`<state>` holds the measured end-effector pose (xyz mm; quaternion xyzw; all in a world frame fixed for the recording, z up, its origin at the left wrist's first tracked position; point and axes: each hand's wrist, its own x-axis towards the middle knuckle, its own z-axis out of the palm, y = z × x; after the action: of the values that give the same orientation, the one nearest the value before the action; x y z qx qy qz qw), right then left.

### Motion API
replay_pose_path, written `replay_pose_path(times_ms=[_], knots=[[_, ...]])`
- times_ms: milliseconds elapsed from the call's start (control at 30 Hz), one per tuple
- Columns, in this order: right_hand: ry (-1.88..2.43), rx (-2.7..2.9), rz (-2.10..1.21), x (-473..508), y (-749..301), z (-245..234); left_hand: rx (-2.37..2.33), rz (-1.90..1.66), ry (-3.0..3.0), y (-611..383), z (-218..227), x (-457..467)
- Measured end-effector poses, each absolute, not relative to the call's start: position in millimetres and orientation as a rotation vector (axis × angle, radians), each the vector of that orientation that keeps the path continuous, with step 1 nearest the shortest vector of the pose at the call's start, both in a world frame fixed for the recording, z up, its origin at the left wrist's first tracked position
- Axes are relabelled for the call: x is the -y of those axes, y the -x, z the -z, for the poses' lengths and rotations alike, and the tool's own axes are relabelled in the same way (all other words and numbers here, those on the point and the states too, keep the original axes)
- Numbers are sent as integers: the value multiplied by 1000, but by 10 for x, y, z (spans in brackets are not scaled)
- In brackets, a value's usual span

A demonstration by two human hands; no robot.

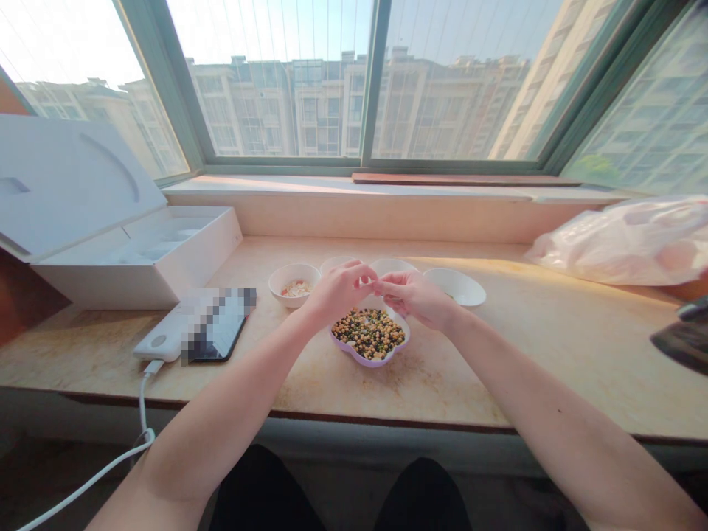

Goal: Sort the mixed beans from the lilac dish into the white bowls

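A purple-rimmed, lobed bowl (372, 361) full of mixed tan, black and green beans (369, 333) stands in front of me on the counter. Over its far edge my left hand (346, 286) and my right hand (412, 296) meet, fingertips touching. Both are closed in a pinch; whatever lies between the fingers is too small to make out. Behind them is a row of small white bowls. The leftmost bowl (279, 289) holds pale and reddish bits. Two middle bowls (394, 265) are partly hidden by my hands, and the rightmost bowl (470, 293) is partly covered by my right hand.
To the left, a white power bank (166, 335) with a cable (142, 402) lies beside a phone (224, 335). An open white box (193, 254) stands behind them. A plastic bag (625, 240) and a dark object (683, 335) sit at right. A window runs along the back.
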<state>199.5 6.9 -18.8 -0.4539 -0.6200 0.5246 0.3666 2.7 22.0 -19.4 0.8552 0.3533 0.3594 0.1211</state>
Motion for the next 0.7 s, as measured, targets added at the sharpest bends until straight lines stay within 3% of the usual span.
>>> replay_pose_path(times_ms=[100,333,500,700], knots=[[1254,1655,-1154,-88,-2015,194,-1111,-977,-2445,-48,211,-182],[1459,1813,-302,-205,-2144,202,-1161,-550,-2677,-70,241,-106],[1577,1871,-81,-312,-2263,238,-1087,-269,-2777,-90,285,-93],[1692,1888,-68,-337,-2270,262,-1078,-343,-2694,-85,285,-71]])
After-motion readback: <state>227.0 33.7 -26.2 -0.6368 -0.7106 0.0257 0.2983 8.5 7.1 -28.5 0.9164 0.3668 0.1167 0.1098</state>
